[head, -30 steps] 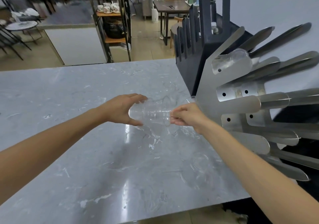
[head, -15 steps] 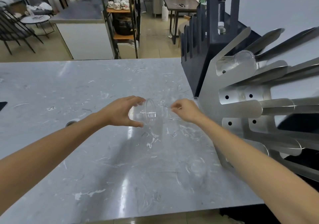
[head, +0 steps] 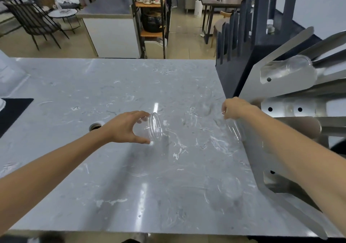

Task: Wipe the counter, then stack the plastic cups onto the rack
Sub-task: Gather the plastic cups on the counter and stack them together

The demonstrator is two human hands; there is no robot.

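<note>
My left hand (head: 124,127) sits a little left of the frame's centre, fingers curled halfway closed around a clear plastic cup (head: 152,127) lying on its side, thumb under it and fingers over the top, with the cup's open rim facing right. It hangs just above the grey marble counter (head: 112,177), and I cannot tell whether the cup touches the surface. My right hand (head: 235,108) is to the right of centre, close against the lower front edge of the metal rack (head: 292,111), fingers bent in a loose pinch; a second clear cup (head: 235,130) shows faintly just beneath it, beside my forearm, and I cannot tell for sure whether the fingers have hold of its rim. The two hands are well apart. The rack fills the right side of the frame, its long steel channels slanting up toward the upper right, and one clear cup (head: 295,65) already lies in the top channel. Behind the rack stands a dark slotted stand (head: 241,42). Near the lower right of the counter I make out a faint ring that may be another clear cup (head: 227,187), too transparent to be certain. A round hole (head: 95,126) in the counter shows just behind my left wrist, and a black mat (head: 13,113) lies at the left edge.
</note>
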